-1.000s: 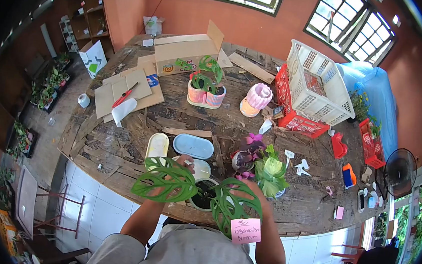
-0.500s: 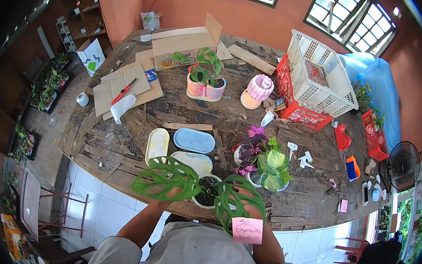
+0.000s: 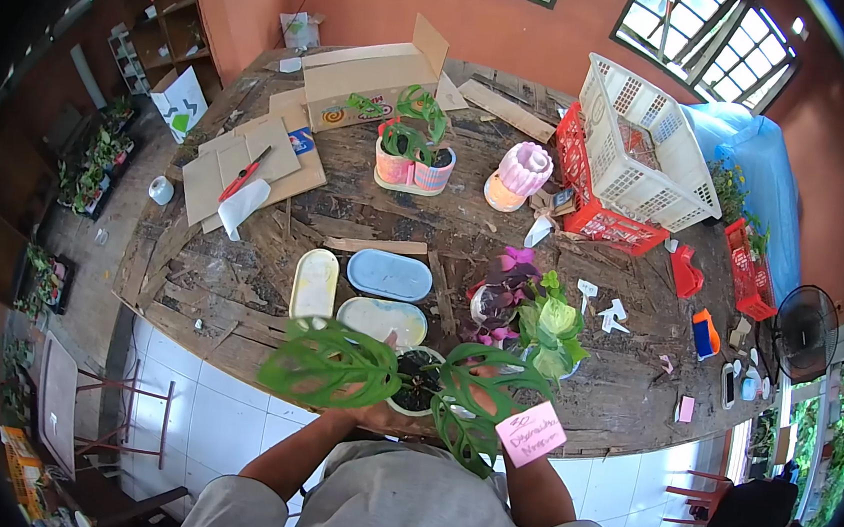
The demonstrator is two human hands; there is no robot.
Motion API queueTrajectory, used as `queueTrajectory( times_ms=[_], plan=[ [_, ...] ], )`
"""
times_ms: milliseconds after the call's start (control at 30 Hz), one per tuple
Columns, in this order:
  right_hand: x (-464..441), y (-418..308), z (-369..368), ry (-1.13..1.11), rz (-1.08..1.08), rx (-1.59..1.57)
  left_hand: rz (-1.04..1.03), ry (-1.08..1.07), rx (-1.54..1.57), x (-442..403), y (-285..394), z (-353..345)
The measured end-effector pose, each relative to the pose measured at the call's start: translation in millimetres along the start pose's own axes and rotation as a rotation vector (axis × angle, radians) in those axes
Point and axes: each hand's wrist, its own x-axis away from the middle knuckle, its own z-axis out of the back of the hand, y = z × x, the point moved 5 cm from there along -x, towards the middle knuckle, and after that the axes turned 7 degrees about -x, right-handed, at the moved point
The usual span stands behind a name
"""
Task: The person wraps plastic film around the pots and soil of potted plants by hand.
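A white pot [image 3: 416, 380] with dark soil and large holed green leaves [image 3: 331, 364] stands at the table's near edge. My left hand [image 3: 375, 400] is at the pot's left side, mostly covered by a leaf. On the right, my right hand [image 3: 479, 394] lies behind another leaf beside the pot; its fingers are largely hidden. A pink note [image 3: 530, 435] with handwriting hangs by the right leaf. Just beyond the pot lie a white oval tray [image 3: 383, 318], a blue one [image 3: 390, 276] and a cream one [image 3: 315, 284].
Purple [image 3: 495, 305] and pale green plants [image 3: 552, 327] stand right of the pot. Farther back are a twin planter [image 3: 413, 172], a pink pot [image 3: 523, 170], a cardboard box [image 3: 365, 88], a red cutter [image 3: 246, 174] and a white crate [image 3: 642, 152]. A fan [image 3: 805, 334] is at the right.
The right leaf and pink note have shifted right, and the note has tilted. My left hand has drawn back from the oval trays to the pot's side. The view has shifted slightly.
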Motion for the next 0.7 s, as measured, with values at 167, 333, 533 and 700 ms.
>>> queueTrajectory(
  times_ms=[167,333,533,700],
  plan=[
    [-3,6,11,0.125,-0.437,-0.038,-0.260,0.141,-0.093,-24,45,34],
    [-28,-55,-13,-0.068,-0.385,0.470,-0.265,0.111,-0.377,-14,52,51],
    [-45,-94,-56,-0.136,-0.258,0.253,-0.101,0.081,0.120,-24,-9,34],
    [-67,-55,-37,-0.279,-0.560,0.247,0.179,-0.216,0.721,-28,-2,63]
  ],
)
